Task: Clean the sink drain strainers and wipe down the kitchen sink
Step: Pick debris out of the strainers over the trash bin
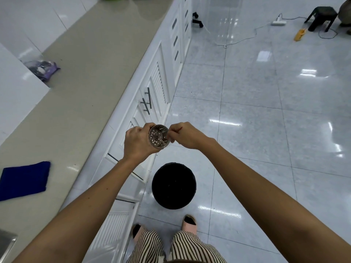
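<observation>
I saw the left hand [137, 143] curled tightly round the metal drain strainer [159, 137], gripping it from the side so the perforated bottom faced me. The right hand [185, 135] was closed narrow, its fingertips pinching the strainer's right rim. Both were held out in the air in front of the white cabinets [152, 103], with a black bin [173, 186] on the floor below. A blue cloth [24, 179] lay on the counter [85, 82].

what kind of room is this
Most likely a kitchen, perhaps in a workplace: a long countertop runs over white cabinets, the left hand holds a metal sink strainer, and a black bin stands by the cabinets.
</observation>
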A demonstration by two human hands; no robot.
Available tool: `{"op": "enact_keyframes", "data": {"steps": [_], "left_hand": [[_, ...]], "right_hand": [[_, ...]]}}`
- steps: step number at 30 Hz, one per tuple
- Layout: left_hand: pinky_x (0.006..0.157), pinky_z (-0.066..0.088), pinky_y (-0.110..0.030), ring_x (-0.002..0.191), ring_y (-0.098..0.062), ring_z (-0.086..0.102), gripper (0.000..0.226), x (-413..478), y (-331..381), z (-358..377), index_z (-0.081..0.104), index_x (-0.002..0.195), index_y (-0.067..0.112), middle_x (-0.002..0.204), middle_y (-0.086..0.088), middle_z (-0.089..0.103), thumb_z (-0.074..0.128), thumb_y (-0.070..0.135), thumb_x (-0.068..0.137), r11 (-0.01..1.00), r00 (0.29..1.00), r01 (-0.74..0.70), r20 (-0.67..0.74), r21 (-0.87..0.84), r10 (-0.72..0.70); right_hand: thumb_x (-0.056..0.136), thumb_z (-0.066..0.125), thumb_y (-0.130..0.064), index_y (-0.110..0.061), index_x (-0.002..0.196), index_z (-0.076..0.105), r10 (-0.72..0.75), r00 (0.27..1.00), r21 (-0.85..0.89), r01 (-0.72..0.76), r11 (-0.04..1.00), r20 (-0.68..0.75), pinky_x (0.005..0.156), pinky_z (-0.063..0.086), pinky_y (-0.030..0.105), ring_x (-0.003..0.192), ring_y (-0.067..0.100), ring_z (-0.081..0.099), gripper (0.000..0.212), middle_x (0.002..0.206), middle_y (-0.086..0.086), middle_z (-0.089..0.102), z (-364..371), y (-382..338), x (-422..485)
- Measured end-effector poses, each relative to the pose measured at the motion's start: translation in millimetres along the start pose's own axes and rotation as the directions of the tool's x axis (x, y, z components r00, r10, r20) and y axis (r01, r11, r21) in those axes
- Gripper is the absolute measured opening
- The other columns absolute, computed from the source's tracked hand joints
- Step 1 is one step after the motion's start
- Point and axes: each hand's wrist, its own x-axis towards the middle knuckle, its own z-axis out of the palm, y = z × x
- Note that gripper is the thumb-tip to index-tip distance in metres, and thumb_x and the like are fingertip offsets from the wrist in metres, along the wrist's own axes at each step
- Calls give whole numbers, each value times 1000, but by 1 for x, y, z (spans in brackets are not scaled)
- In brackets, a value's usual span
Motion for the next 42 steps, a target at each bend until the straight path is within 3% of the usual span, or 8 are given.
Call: {"op": "enact_keyframes", "data": {"steps": [4, 9, 19, 25, 31, 34, 38, 42], "left_hand": [[86, 40, -35, 81, -23, 61, 80, -2, 6, 5, 58, 109, 19, 81, 1, 66, 57, 74, 51, 997, 999, 32, -14, -68, -33], [94, 40, -39, 96, -27, 59, 82, 2, 7, -1, 54, 119, 16, 98, -3, 67, 82, 55, 52, 974, 993, 119, 41, -194, -113], [89, 45, -38, 93, -24, 59, 79, 5, 4, 10, 54, 117, 19, 96, -1, 67, 87, 48, 52, 966, 993, 118, 47, -231, -110], [90, 45, -40, 93, -23, 58, 78, 9, 6, 8, 54, 117, 19, 96, 0, 67, 85, 51, 52, 965, 993, 117, 44, -237, -109], [91, 45, -39, 94, -23, 58, 80, 11, 10, 8, 54, 117, 20, 97, 0, 67, 79, 60, 52, 958, 987, 163, 26, -237, -162], [88, 42, -37, 88, -23, 61, 82, 7, 5, 10, 55, 114, 21, 91, 2, 68, 69, 70, 50, 985, 996, 84, 30, -149, -80], [84, 43, -36, 87, -26, 62, 77, 2, 4, 17, 56, 114, 19, 91, -2, 69, 84, 54, 51, 990, 998, 68, 1, -120, -69], [88, 44, -38, 89, -25, 61, 78, 9, 10, 15, 56, 115, 19, 92, -1, 69, 83, 55, 52, 981, 996, 89, 29, -172, -85]], "right_hand": [[92, 53, -19, -18, 82, 72, -13, 1000, 243, 6, 970, 26, 55, 43, 12, 66, 7, 55, 21, 83, 2, 68, 9, -2, -3], [93, 52, -30, -30, 82, 68, -47, 976, 179, 86, 980, -211, 72, 49, 39, 73, 15, 58, 19, 81, -5, 68, 17, 12, 4], [91, 53, -31, -35, 79, 70, -43, 996, 186, 56, 981, -72, 83, 52, 43, 88, 20, 63, 21, 90, -7, 72, 10, 10, 6], [93, 53, -28, -26, 84, 72, -59, 998, 213, 61, 975, -14, 66, 46, 22, 70, 10, 55, 20, 87, -6, 69, 8, 10, 6], [93, 53, -27, -33, 81, 70, -45, 997, 248, 60, 967, -66, 69, 46, 28, 72, 9, 58, 22, 83, -9, 69, 10, 14, 6], [91, 52, -27, -23, 82, 73, -3, 997, 97, -5, 995, 83, 72, 48, 34, 73, 15, 56, 23, 88, 2, 71, 0, 12, 4], [95, 46, -31, -26, 93, 70, 2, 996, -220, -22, 975, -90, 76, 49, 36, 84, 17, 60, 25, 97, -4, 70, -9, 7, 12], [94, 50, -26, -24, 86, 71, -89, 991, 92, 98, 991, -99, 81, 53, 38, 86, 14, 63, 23, 91, -4, 71, -1, 4, 11]]}}
